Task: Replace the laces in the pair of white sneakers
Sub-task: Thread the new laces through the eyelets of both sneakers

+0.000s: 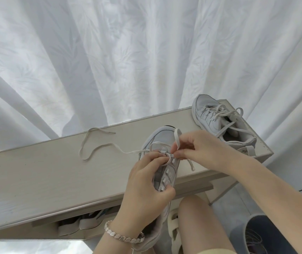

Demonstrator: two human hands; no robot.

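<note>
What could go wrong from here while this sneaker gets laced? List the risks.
1. The near white sneaker overhangs the front edge of the pale wooden cabinet top; if the grip of the left hand loosens, it may drop.
2. The flat off-white lace trails long to one side while the right hand pinches it by the eyelets; the ends may come out uneven or twisted.

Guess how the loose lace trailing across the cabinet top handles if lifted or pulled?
Likely floppy: the lace lies in slack curves on the cabinet top. Probably very light, being thin and flat. Pulled from the sneaker end, it should slide freely over that smooth surface.
</note>
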